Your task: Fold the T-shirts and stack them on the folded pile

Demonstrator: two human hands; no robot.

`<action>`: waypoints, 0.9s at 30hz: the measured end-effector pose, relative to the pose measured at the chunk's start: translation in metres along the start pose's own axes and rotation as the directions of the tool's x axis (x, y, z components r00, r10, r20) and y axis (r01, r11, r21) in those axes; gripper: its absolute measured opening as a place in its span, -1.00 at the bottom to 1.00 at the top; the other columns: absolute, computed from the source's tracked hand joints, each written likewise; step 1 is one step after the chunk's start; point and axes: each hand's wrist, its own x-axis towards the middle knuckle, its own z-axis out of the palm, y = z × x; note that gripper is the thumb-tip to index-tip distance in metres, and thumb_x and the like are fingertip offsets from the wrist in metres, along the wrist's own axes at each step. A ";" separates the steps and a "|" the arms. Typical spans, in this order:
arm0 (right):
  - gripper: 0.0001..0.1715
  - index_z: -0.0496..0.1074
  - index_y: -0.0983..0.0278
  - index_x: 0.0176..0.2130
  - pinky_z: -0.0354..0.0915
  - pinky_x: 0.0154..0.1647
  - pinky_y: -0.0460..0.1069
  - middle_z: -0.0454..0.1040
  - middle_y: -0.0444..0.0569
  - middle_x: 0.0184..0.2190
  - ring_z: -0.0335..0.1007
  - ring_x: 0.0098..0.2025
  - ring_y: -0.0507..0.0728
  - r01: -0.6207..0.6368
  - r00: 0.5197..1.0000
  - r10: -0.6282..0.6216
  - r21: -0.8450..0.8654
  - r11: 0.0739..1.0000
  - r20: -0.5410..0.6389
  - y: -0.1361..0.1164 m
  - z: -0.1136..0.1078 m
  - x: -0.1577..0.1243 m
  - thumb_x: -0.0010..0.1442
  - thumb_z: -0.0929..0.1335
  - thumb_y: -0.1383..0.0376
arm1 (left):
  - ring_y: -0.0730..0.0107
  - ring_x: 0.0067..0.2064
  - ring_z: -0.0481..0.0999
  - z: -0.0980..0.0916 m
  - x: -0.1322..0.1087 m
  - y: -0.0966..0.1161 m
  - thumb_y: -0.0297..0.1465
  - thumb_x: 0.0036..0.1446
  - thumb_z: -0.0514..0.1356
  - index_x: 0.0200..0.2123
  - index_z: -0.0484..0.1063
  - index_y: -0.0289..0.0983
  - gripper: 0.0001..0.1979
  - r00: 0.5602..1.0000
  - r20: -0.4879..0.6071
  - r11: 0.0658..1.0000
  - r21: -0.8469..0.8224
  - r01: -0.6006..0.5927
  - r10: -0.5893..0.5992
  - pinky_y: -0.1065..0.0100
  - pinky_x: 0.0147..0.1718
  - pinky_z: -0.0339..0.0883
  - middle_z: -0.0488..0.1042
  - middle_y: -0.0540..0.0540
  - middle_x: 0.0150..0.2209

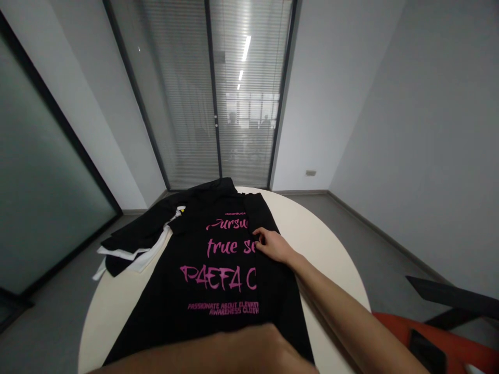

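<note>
One black shirt (pixel 222 259) lies spread on a pale round table (pixel 323 234), its pink lettering (pixel 230 280) facing up. Its right-hand part is folded inward as a long strip, so the ends of several printed lines are covered; "PAEFA C" stops at the fold. The right hand (pixel 273 245) rests on this strip, thumb and forefinger bent and close together at its inner edge. The left hand (pixel 273 350) is over the near part of the shirt, its forearm crossing from the left along the bottom of the view. Whether either hand grips cloth I cannot tell: the right fingertips are small and dim, and the left fingers are out of sight. Left of the shirt, more black cloth (pixel 144 228) with white edges (pixel 150 257) overhangs the table. Beyond stand glass panels with blinds (pixel 249 124); a red chair (pixel 460 343) is at lower right.
</note>
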 end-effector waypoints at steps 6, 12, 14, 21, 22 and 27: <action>-0.66 0.45 0.24 0.02 0.16 -0.35 -0.06 0.52 -0.11 -0.39 0.42 -0.37 0.07 -0.024 1.000 0.024 -0.002 1.000 -0.015 -0.003 0.000 -0.001 0.27 0.34 0.21 | 0.37 -0.31 0.53 -0.031 -0.027 -0.055 -0.38 0.21 0.17 -0.21 0.46 -0.22 -0.90 0.987 -0.112 0.961 0.242 0.137 -0.113 0.37 -0.41 0.35 0.54 0.01 -0.29; -0.61 0.43 0.23 0.04 0.18 -0.34 -0.05 0.55 -0.09 -0.36 0.44 -0.36 0.08 -0.041 0.996 0.041 0.005 0.999 -0.073 -0.003 0.005 -0.003 0.33 0.31 0.08 | 0.35 -0.20 0.49 -0.021 -0.044 -0.073 -0.31 0.24 0.19 -0.11 0.41 -0.17 -0.83 0.922 -0.178 0.887 0.260 0.382 -0.345 0.38 -0.33 0.33 0.49 -0.01 -0.15; -0.62 0.45 0.23 0.00 0.18 -0.34 -0.04 0.54 -0.08 -0.38 0.45 -0.35 0.11 -0.066 0.996 0.063 -0.056 0.996 -0.066 -0.006 0.006 0.000 0.27 0.36 0.09 | 0.33 -0.17 0.48 -0.018 -0.045 -0.074 -0.24 0.20 0.24 -0.07 0.41 -0.16 -0.75 0.926 -0.165 0.901 0.226 0.371 -0.340 0.36 -0.28 0.34 0.47 -0.02 -0.10; -0.71 0.41 0.24 -0.02 0.24 -0.31 -0.05 0.48 -0.13 -0.39 0.39 -0.38 0.07 -0.045 0.970 0.076 0.136 0.990 -0.232 -0.014 0.009 0.019 0.31 0.27 0.21 | 0.32 -0.11 0.46 -0.014 -0.051 -0.077 -0.25 0.14 0.25 -0.01 0.44 -0.11 -0.67 0.959 -0.194 0.955 0.175 0.241 -0.207 0.29 -0.21 0.32 0.41 -0.04 0.06; -0.68 0.39 0.24 0.02 0.25 -0.30 -0.04 0.48 -0.13 -0.38 0.39 -0.38 0.07 -0.025 0.970 0.067 0.179 0.983 -0.235 -0.013 0.010 0.020 0.33 0.26 0.19 | 0.28 -0.07 0.45 -0.015 -0.052 -0.078 -0.22 0.14 0.26 -0.01 0.45 -0.13 -0.66 0.961 -0.206 0.959 0.179 0.220 -0.183 0.26 -0.17 0.30 0.41 -0.05 0.08; -0.62 0.39 0.24 0.12 0.32 -0.15 -0.02 0.49 -0.04 -0.20 0.41 -0.24 0.08 0.145 0.988 -0.130 0.210 0.967 -0.086 -0.008 0.014 0.012 0.34 0.27 0.25 | 0.25 0.00 0.40 -0.020 -0.057 -0.079 -0.33 0.21 0.19 -0.18 0.43 -0.21 -0.87 0.957 -0.229 0.957 0.186 0.221 -0.177 0.21 -0.05 0.20 0.52 -0.04 -0.05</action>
